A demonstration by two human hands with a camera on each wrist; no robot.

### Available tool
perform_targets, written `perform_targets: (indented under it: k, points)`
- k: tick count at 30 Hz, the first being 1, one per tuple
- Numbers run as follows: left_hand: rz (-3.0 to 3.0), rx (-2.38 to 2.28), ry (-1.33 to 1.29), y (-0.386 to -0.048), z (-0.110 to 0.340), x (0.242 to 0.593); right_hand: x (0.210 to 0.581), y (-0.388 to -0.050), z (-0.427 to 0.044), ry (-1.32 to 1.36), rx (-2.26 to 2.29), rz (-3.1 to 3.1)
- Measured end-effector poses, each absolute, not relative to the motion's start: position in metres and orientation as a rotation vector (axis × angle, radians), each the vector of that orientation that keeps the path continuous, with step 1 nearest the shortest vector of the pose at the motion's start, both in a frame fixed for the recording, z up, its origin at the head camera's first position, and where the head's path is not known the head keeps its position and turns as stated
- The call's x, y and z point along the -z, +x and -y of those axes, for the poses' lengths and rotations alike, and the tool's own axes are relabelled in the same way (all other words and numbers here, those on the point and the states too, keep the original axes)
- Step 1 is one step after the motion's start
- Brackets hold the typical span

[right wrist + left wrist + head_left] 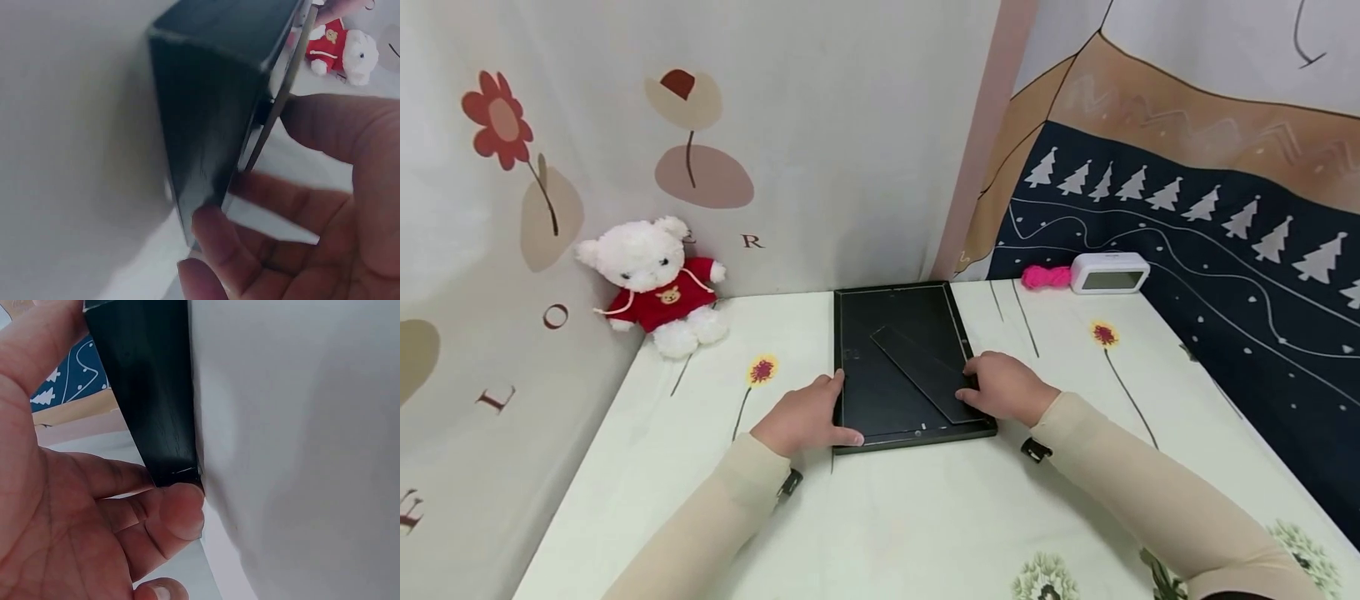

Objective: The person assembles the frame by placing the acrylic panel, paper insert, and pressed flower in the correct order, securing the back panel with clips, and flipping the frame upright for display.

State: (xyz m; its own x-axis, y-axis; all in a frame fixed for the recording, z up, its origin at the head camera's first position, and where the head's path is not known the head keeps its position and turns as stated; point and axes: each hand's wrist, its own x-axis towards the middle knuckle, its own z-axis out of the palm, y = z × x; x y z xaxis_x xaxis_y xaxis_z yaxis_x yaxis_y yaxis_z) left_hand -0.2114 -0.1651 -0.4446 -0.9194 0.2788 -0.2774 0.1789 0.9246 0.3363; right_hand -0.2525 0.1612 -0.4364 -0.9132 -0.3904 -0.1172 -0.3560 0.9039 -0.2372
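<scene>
A black picture frame [880, 375] lies back side up on the table, with its flat easel stand [917, 371] slanting across the back. At the near left corner my left hand [805, 417] grips the frame; its thumb lies over the near edge and its fingers are against the left side. In the left wrist view those fingertips meet the frame's side wall [147, 394]. My right hand [1007, 387] is at the right edge, thumb on the stand and fingers by the frame's side. The right wrist view shows the stand [284, 90] lifted slightly off the back.
A white teddy bear [662, 287] in a red sweater sits at the back left. At the back right are a pink bundle [1047, 277] and a white digital clock [1109, 273]. Printed curtains hang behind and beside the flowered tablecloth [917, 517].
</scene>
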Motion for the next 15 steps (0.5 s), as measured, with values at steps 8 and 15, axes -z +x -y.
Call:
perform_targets:
  k: [8,15]
  points:
    - [-2.77,-0.442,0.342,-0.211,0.164,0.448,0.43,-0.272,-0.16,-0.402,0.464,-2.783]
    - [-2.766,-0.45,0.328,-0.209,0.166,0.448,0.427,-0.308,-0.163,-0.416,0.576,-2.679]
